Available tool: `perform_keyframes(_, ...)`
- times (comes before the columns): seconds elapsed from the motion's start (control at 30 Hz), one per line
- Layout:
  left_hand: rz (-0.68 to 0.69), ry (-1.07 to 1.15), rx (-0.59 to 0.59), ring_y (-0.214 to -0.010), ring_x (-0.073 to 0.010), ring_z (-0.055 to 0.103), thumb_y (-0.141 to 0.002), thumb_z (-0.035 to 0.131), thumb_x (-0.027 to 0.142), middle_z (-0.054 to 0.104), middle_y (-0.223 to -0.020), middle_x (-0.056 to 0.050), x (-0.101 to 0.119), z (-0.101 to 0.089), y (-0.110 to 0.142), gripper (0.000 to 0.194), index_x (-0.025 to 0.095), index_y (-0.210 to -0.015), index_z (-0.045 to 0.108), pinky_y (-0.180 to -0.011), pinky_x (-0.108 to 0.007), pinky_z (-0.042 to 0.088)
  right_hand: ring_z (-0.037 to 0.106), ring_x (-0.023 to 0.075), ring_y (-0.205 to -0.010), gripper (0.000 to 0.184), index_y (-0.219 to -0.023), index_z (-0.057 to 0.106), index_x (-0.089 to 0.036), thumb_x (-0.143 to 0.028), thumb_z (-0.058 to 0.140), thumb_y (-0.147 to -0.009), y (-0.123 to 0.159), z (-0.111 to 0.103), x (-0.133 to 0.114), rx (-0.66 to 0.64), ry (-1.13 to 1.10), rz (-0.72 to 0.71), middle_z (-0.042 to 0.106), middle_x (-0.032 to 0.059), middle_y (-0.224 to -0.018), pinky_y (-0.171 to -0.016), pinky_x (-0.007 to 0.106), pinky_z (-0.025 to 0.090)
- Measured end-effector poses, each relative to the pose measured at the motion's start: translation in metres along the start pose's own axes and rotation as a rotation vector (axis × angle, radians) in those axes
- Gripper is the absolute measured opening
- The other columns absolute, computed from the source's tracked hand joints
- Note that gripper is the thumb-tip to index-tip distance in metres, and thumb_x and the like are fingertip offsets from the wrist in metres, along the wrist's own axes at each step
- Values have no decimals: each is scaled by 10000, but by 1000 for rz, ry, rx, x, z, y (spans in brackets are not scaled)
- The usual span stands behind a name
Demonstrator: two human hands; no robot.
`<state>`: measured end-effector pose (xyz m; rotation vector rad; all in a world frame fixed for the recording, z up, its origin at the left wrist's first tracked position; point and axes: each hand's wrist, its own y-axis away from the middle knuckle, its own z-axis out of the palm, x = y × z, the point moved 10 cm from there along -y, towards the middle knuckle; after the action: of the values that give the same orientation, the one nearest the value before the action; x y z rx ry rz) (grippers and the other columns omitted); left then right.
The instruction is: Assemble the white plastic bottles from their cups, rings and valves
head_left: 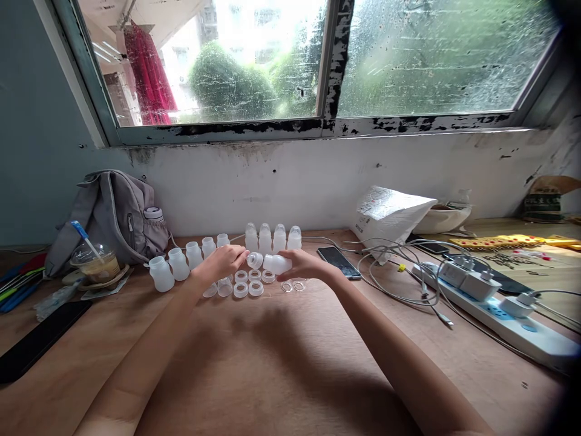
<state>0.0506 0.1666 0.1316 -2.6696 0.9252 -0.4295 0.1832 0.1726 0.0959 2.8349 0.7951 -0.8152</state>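
Note:
My right hand [305, 264] is wrapped round a small translucent bottle [278, 264], tipped on its side with its mouth towards the left. My left hand [229, 260] is closed, its fingertips on a translucent round cap [255, 260] that faces the bottle's mouth; a small gap separates the two. Behind the hands stand several capped bottles [265, 237] in a row. Left of my left hand is a slanting row of open bottles [178, 264]. Below the hands lie several white rings [240, 289], clear domed covers [224, 287] and thin clear rings [287, 286].
At the left are a grey backpack [111, 212], an iced drink cup [97, 261] and a black flat object [43, 342]. To the right lie a phone [338, 262], tangled white cables [399, 284], a silvery pouch [390, 218] and a power strip [512, 321]. A wall with a window rises behind.

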Motion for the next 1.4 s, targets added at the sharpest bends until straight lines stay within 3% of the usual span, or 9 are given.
perform_keyframes(0.13,2,-48,-66,-466,-105,382,-880,264,336,464,-519,8,6,14,1,411,176,-549,447,-472,-245,244,508,190,-651,307,-768,562,-179,-421,649,-601,-1,-13,5,135,17,11,559,28,-695,-537,267,360)
perform_keyframes(0.27,76,-77,-198,-463,-111,426,-871,289,345,510,-527,0,26,45,4,411,176,-557,492,-458,-237,239,519,174,-705,409,-949,518,-186,-419,633,-632,-2,-20,10,228,-65,7,569,21,-781,-579,255,376)
perform_keyframes(0.53,226,-118,-301,-550,-146,525,-878,295,391,577,-613,-9,56,82,12,401,207,-643,563,-468,-238,275,509,170,-761,363,-847,547,-162,-465,601,-656,-5,-22,14,262,-138,-41,555,20,-801,-634,256,371)
perform_keyframes(0.7,145,-38,6,-520,-129,507,-864,346,429,540,-577,2,50,43,4,370,191,-652,534,-490,-233,326,509,156,-739,414,-898,515,-155,-463,617,-641,-8,-18,16,237,-233,-47,548,19,-809,-614,245,375)
perform_keyframes(0.8,28,74,293,-554,-101,502,-868,371,341,559,-747,-2,40,6,4,235,185,-777,522,-538,-224,379,493,140,-699,441,-900,499,-163,-471,637,-617,-7,-15,10,246,-236,-57,532,2,-776,-579,233,365)
perform_keyframes(0.87,-10,142,377,-579,-90,507,-850,416,329,545,-892,-13,36,-5,5,173,193,-901,511,-569,-228,410,478,124,-655,434,-874,494,-169,-476,646,-607,-6,-10,2,237,-239,-74,516,-16,-735,-547,221,351)
perform_keyframes(1.17,-38,143,307,-653,-104,521,-796,514,351,492,-918,-15,22,-9,-2,169,200,-777,588,-574,-237,432,536,150,-732,501,-999,489,-172,-423,688,-614,-10,3,-17,245,-133,-124,577,24,-810,-595,243,404)
perform_keyframes(1.27,-78,137,350,-654,-105,532,-782,538,329,515,-894,-14,-6,-19,-10,148,199,-779,610,-614,-240,446,562,163,-819,547,-1117,451,-169,-334,688,-651,-13,-1,-5,299,-119,-63,600,78,-922,-657,256,436)
perform_keyframes(1.4,-187,5,364,-696,-127,563,-759,570,292,571,-894,-14,-59,-23,-27,114,205,-801,630,-658,-247,450,590,142,-700,246,-972,557,-169,-262,595,-747,-15,0,3,287,-64,-13,638,58,-810,-602,236,446)
